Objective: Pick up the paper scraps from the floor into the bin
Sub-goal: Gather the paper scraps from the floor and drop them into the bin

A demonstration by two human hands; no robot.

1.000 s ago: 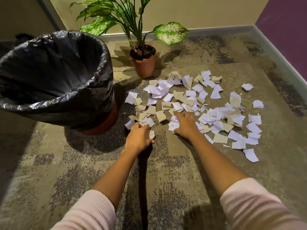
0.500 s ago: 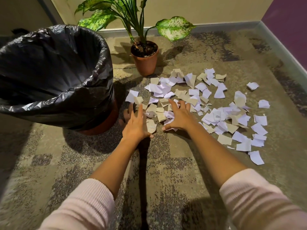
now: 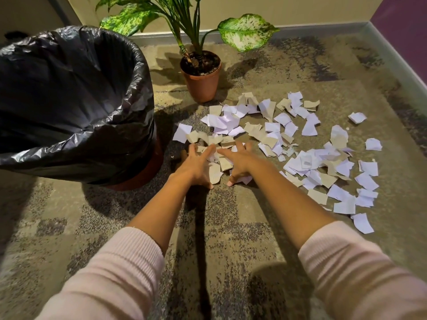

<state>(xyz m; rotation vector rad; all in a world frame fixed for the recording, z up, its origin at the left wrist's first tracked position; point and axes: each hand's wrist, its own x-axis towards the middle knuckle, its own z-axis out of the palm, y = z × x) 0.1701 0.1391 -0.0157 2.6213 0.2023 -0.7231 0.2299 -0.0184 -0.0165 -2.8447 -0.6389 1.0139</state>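
Note:
White and tan paper scraps (image 3: pixel 309 162) lie scattered over the carpet at centre right. The bin (image 3: pixel 111 121), lined with a black bag, stands at the left with its mouth wide. My left hand (image 3: pixel 196 167) and my right hand (image 3: pixel 240 162) rest side by side on the near left end of the heap, fingers spread. Between them they press together a small pile of scraps (image 3: pixel 216 168). Both palms face inward and the pile sits on the floor.
A potted plant (image 3: pixel 201 77) in a terracotta pot stands just behind the scraps, right of the bin. A grey skirting board (image 3: pixel 397 72) and purple wall run along the right. Patterned carpet (image 3: pixel 231 227) lies bare in front of my hands.
My hands opened from loose fists, reached further into the heap and drew closer together, bunching scraps between them. The camera has moved forward a little.

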